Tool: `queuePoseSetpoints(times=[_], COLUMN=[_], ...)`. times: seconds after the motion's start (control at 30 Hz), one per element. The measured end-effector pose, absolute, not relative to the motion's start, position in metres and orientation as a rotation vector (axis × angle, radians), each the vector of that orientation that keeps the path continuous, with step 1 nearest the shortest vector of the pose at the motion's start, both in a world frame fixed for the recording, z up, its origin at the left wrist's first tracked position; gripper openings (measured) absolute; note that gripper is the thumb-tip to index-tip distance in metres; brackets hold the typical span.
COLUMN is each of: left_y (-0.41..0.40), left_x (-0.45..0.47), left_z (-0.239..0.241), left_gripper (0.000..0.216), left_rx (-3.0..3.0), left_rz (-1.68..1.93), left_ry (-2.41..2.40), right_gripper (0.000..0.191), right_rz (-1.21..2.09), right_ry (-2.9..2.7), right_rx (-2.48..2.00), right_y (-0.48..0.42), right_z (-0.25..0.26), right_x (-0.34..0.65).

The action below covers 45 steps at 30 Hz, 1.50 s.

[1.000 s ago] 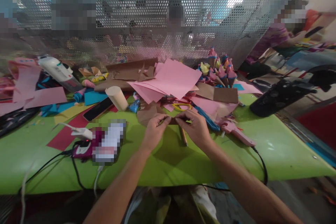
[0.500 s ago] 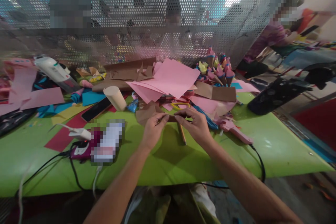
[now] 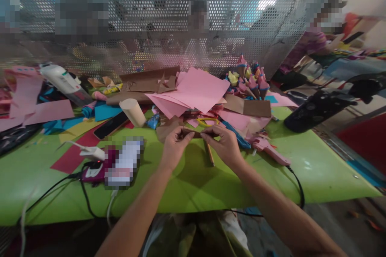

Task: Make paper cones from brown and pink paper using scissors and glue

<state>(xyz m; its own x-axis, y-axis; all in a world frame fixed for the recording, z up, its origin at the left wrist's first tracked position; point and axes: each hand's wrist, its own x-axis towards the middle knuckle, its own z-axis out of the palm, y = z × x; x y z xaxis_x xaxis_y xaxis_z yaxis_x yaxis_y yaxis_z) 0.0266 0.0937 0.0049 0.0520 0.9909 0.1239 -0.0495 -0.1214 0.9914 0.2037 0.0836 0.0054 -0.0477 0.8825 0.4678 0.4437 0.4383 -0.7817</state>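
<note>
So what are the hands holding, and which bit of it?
A small brown strip, likely paper: the left hand pinches one end, the right hand the other. The fingers hide its tips.

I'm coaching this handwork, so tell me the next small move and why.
Probably steady the brown piece with the left hand and slide the right hand along it: both hands pinch it, one at each side, with a short stretch showing between them.
</note>
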Motion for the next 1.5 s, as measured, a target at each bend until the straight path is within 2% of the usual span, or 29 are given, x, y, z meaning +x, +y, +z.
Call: queuePoseSetpoints(times=[0.37,0.53,0.77,1.5], left_y=[0.0937,0.097,0.0987,0.0943], left_x=[0.0243,0.0224,0.0225,0.0199], left_z=[0.0078,0.0062,0.0065,0.0074], left_gripper=[0.023,0.027,0.029,0.024], left_rx=[1.185,1.074,1.034,0.986], left_rz=[1.347,1.405,1.407,1.376], left_ry=[1.109,1.116,1.115,1.183], right_gripper=[0.017,0.029,0.018,0.016], right_rz=[0.596,0.706,0.649,0.418], right_ry=[-1.599,-1.519,-1.537,-1.657], right_rx=[-1.212,-1.179,-1.17,-1.167], right_y=[0.0862,0.0869,0.0869,0.086], right_z=[0.0074,0.0111,0.0111,0.0089], right_x=[0.2057,0.2101,0.2094,0.2074])
